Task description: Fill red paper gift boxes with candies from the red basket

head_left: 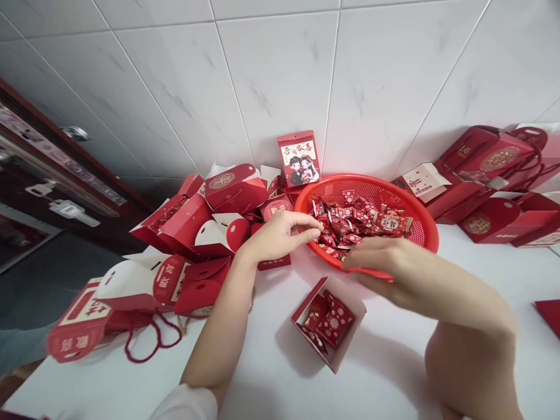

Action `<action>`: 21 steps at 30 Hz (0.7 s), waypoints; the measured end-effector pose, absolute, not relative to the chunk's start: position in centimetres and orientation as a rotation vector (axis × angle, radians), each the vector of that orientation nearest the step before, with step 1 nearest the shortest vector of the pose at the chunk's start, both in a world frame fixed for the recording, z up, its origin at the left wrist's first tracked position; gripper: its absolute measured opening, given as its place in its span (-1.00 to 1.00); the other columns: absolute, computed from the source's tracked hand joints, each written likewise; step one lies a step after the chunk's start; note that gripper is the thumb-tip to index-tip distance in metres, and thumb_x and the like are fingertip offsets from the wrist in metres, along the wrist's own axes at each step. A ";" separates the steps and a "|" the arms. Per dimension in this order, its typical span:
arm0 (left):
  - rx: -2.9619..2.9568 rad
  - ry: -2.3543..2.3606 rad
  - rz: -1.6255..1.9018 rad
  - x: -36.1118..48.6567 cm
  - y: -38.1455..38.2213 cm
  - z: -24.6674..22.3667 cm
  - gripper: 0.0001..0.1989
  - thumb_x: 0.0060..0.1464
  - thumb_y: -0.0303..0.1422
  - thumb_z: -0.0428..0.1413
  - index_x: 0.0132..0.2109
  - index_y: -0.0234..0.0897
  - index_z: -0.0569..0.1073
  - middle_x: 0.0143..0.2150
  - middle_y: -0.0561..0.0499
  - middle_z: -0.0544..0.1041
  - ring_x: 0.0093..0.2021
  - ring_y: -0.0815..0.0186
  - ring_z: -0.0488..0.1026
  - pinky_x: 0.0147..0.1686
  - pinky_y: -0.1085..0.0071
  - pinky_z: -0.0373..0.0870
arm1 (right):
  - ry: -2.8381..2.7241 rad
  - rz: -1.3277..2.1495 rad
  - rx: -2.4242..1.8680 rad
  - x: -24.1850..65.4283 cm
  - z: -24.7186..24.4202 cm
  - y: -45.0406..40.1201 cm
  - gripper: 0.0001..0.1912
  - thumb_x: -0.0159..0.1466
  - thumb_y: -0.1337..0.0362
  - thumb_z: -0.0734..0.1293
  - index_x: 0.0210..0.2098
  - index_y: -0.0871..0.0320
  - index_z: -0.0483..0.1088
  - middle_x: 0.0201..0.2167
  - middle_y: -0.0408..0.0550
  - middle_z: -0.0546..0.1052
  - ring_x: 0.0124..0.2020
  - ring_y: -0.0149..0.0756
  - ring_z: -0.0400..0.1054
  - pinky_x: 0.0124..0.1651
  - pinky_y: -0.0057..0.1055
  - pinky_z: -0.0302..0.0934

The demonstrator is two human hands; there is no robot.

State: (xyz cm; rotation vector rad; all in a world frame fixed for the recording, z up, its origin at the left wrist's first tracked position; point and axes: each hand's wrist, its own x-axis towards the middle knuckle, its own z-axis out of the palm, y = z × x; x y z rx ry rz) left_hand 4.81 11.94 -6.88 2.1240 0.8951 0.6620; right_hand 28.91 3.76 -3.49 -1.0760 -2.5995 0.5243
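A red plastic basket (431, 233) holds several red-wrapped candies (350, 224). My left hand (284, 233) reaches over its left rim, index finger and thumb stretched out a little apart beside the candies, with nothing seen between them. Over the basket's front rim, my right hand (385, 262) points left with fingers extended; its palm side is hidden, and no held thing shows. In front of the basket, an open red box (356, 324) stands on the white table (280, 385). Several red-wrapped candies (336, 318) lie inside it, below and between my hands.
Several red gift boxes (236, 189) crowd the left side, some with cord handles. More red boxes (485, 154) stand at the right. An upright box with a printed couple (300, 160) leans near the tiled wall (280, 76). A door with keys (72, 210) is at far left.
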 end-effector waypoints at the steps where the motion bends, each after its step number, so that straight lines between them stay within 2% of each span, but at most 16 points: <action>1: 2.141 0.924 0.675 5.0 12.1 -7.1 -0.78 0.24 -0.28 0.15 -0.08 -0.27 0.63 -0.06 -0.05 0.68 -0.04 0.19 0.59 0.03 0.30 0.48 | -2.525 0.475 -1.136 29.7 -3.3 4.1 -0.73 0.43 0.29 0.21 -0.33 0.11 0.50 -0.42 -0.02 0.55 -0.40 -0.24 0.41 -0.34 -0.37 0.18; 5: 2.264 1.027 0.742 6.1 12.8 -8.6 -0.80 0.24 -0.39 0.11 -0.11 -0.27 0.62 -0.04 -0.08 0.65 -0.03 0.17 0.57 0.07 0.24 0.44 | -2.339 0.266 -1.516 32.1 -3.3 5.9 -0.76 0.41 0.21 0.21 -0.29 0.07 0.48 -0.44 -0.05 0.56 -0.42 -0.20 0.42 -0.39 -0.35 0.16; 8: 2.368 1.049 0.680 7.2 13.4 -9.9 -0.78 0.23 -0.46 0.07 -0.13 -0.31 0.62 0.00 -0.12 0.63 0.03 0.15 0.54 0.11 0.22 0.40 | -2.392 0.298 -1.742 32.5 -3.9 7.2 -0.75 0.41 0.23 0.19 -0.35 0.09 0.43 -0.44 -0.06 0.56 -0.43 -0.21 0.42 -0.38 -0.34 0.12; 11: 2.463 1.050 0.569 8.0 13.8 -10.8 -0.74 0.21 -0.51 0.02 -0.17 -0.29 0.63 -0.02 -0.09 0.65 0.05 0.14 0.52 0.22 0.15 0.30 | -2.507 0.440 -1.749 32.1 -4.5 8.2 -0.75 0.42 0.23 0.17 -0.27 0.11 0.46 -0.40 -0.06 0.58 -0.38 -0.19 0.44 -0.31 -0.32 0.16; 16: 2.507 1.067 0.396 8.6 14.0 -11.0 -0.63 0.14 -0.57 -0.06 -0.27 -0.22 0.64 -0.02 0.00 0.67 0.09 0.18 0.51 0.35 0.05 0.06 | -2.588 0.540 -1.718 31.2 -5.5 9.0 -0.62 0.43 0.20 0.18 0.12 0.13 0.49 -0.25 0.01 0.65 -0.25 -0.10 0.51 -0.17 -0.29 0.22; 18: 2.509 1.073 0.321 8.7 14.1 -10.9 -0.60 0.12 -0.59 -0.08 -0.29 -0.22 0.65 -0.05 0.00 0.68 0.08 0.18 0.52 0.37 0.03 0.00 | -2.611 0.583 -1.720 31.1 -5.7 9.2 -0.61 0.43 0.21 0.19 0.15 0.15 0.47 -0.23 0.03 0.65 -0.25 -0.10 0.53 -0.16 -0.30 0.23; 21: 2.521 1.095 0.241 8.8 14.1 -10.8 -0.59 0.11 -0.59 -0.09 -0.30 -0.24 0.65 -0.14 -0.03 0.70 0.06 0.17 0.53 0.38 0.01 -0.03 | -2.658 0.611 -1.730 30.9 -6.0 9.4 -0.64 0.42 0.23 0.21 0.09 0.18 0.50 -0.24 0.05 0.65 -0.27 -0.10 0.53 -0.17 -0.29 0.25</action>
